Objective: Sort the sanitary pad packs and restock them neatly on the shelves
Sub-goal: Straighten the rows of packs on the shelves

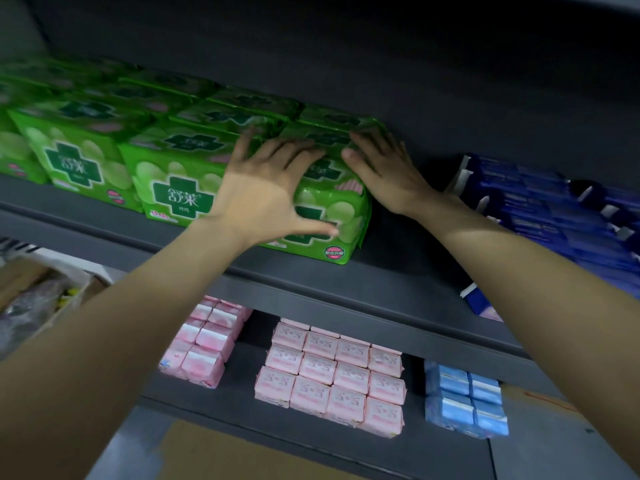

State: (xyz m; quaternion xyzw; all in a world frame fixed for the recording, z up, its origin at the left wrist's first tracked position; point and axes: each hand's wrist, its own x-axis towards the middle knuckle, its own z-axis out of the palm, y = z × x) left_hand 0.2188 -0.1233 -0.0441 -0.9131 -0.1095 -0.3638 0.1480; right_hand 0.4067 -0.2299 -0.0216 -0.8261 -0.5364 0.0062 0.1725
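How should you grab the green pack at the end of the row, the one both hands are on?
Probably take the end green pack by its two narrow sides, coming from the front. Its right side is free, facing a gap before the blue packs. The left side presses against the next green pack, so slide it out first.

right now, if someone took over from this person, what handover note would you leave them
Left hand: open, fingers spread flat on the front and top of the end green pack.
Right hand: open, pressing that pack's right side.
Upper shelf: green packs in rows at left; dark blue packs lie untidy at right, a gap between.
Lower shelf: pink packs and light blue packs in blocks.
Done: green row nearly squared.
Left: probably straighten the dark blue packs.
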